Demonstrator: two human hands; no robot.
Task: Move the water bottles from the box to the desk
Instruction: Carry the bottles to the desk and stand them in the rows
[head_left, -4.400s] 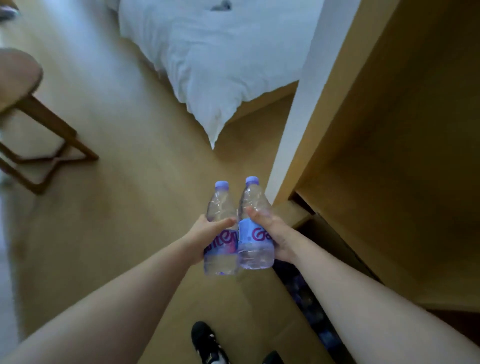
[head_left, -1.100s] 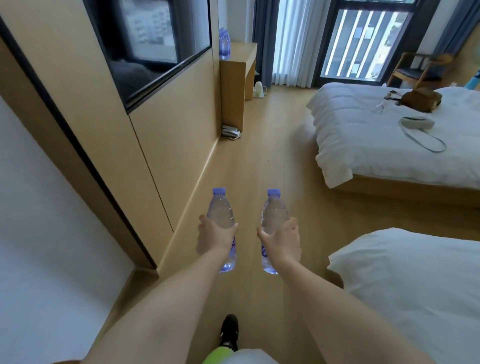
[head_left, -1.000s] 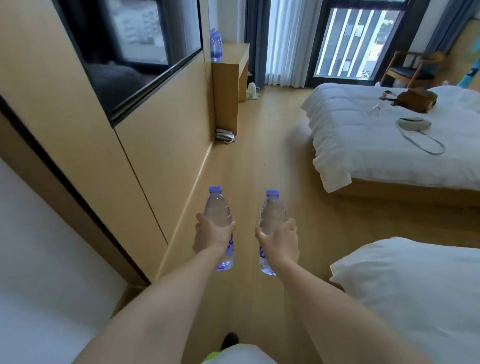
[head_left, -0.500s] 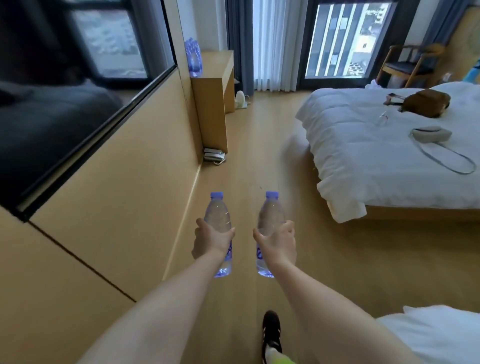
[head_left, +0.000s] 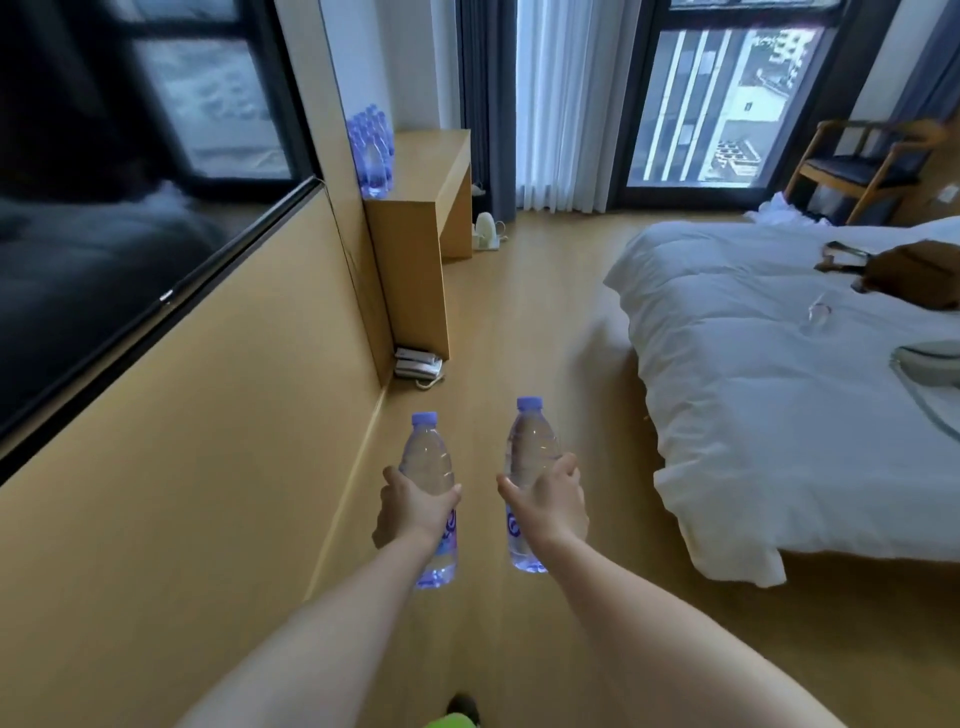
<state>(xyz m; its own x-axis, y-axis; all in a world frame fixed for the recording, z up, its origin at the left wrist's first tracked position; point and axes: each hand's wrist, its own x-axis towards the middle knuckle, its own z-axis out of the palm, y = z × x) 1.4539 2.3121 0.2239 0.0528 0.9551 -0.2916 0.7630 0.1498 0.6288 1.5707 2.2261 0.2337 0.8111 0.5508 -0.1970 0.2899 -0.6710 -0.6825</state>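
Note:
I hold two clear water bottles with purple caps upright in front of me, above the wooden floor. My left hand grips the left bottle round its middle. My right hand grips the right bottle the same way. Far ahead on the left stands the wooden desk. Several water bottles stand in a cluster on its near left end against the wall. The box is out of view.
A wood-panelled wall with a dark screen runs along my left. A white bed with a brown bag fills the right. A telephone lies on the floor by the desk. A chair stands by the window.
I have carried both bottles away from the box, turned into the room and walked along the left wall. The desk and its bottles are now nearer; my grip is unchanged.

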